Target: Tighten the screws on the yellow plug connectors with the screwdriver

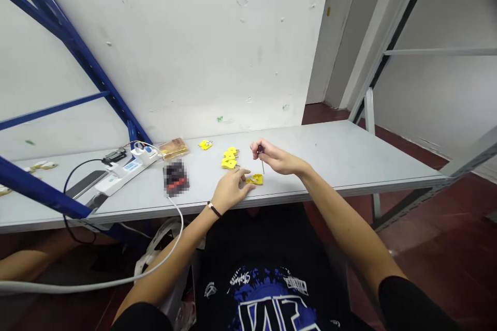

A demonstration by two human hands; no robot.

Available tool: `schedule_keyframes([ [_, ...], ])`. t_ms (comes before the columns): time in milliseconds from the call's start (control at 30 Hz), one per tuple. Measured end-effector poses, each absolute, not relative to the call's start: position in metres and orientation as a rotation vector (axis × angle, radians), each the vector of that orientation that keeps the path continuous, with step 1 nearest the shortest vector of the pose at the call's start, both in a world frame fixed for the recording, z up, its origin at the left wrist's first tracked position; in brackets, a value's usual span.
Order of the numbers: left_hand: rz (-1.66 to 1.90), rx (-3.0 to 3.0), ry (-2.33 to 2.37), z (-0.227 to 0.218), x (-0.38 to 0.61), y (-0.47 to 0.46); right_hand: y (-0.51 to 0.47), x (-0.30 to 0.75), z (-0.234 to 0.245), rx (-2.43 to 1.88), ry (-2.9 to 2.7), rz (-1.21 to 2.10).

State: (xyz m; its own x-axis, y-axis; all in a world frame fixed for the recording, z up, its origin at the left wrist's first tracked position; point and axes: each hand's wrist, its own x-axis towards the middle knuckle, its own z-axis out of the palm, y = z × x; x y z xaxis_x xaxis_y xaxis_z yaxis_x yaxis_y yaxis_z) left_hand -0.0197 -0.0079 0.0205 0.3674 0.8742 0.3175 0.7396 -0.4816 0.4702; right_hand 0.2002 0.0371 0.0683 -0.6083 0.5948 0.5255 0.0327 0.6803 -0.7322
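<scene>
My right hand is closed around the dark handle of a screwdriver, its thin metal shaft pointing down. The tip ends just above or at a small yellow plastic piece lying near the table's front edge; contact cannot be made out. Thumb and fingers of my left hand grip the left end of that piece against the table. It looks like an open plug shell with small parts inside. Just beyond my left hand, several yellow plugs with metal pins lie in a row.
Farther back sits another yellow piece. To the left are a clear bag of copper-coloured parts, a blurred dark and red object, a white power strip and a phone. A white cable crosses my left forearm. Blue shelf posts stand left.
</scene>
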Motion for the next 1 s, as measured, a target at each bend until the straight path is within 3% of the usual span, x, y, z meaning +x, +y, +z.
schedule_keyframes([
  [133,0.891,2.316,1.357,0.014,-0.022,-0.008,0.031,0.184,0.06,-0.459,-2.013,0.967],
  [367,0.927,2.229,1.341,0.011,-0.024,-0.008,0.026,0.175,0.052,-0.58,-1.78,0.801],
  [1000,0.957,2.29,1.293,0.007,-0.025,-0.008,0.022,0.166,0.046,-0.559,-1.787,0.694],
])
